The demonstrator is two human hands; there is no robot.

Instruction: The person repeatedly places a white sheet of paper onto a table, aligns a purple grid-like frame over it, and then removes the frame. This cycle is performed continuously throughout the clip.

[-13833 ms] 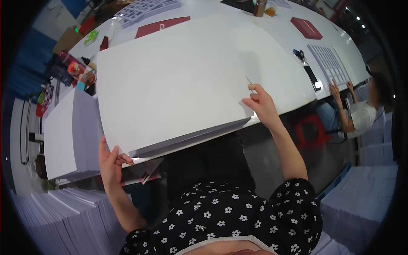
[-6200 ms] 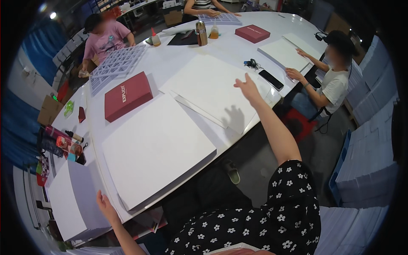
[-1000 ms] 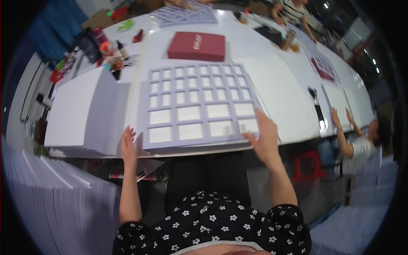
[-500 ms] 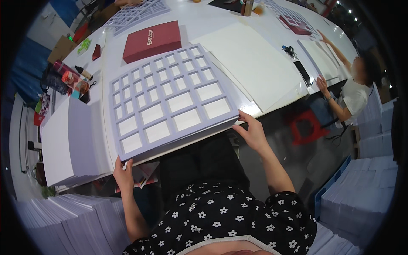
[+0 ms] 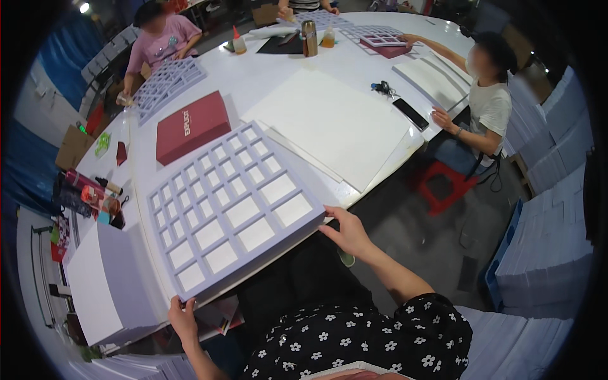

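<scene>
In front of me lies a pale lavender compartment tray [image 5: 220, 218], with white floors in its small and large rectangular cells. At its near left corner, my left hand [image 5: 183, 318] has thumb and fingers closed on the edge. My right hand [image 5: 346, 232] grips the near right corner the same way, fingertips partly hidden by the rim. Just behind the tray sits a closed dark red box [image 5: 192, 128]. Large white sheets [image 5: 335, 123] lie flat to the right, one edge close beside the tray.
A tall stack of white boards [image 5: 104, 278] stands at the left. Beyond it are bottles [image 5: 95, 193]. A phone [image 5: 411, 114] and keys [image 5: 384, 88] lie at right. Several co-workers handle grid trays around the table. A red stool [image 5: 441, 185] and stacked boards [image 5: 544, 247] stand right.
My view has tilted up, so the tray and both hands sit lower in the picture and more co-workers show. Both hands keep their hold on the tray's near corners.
</scene>
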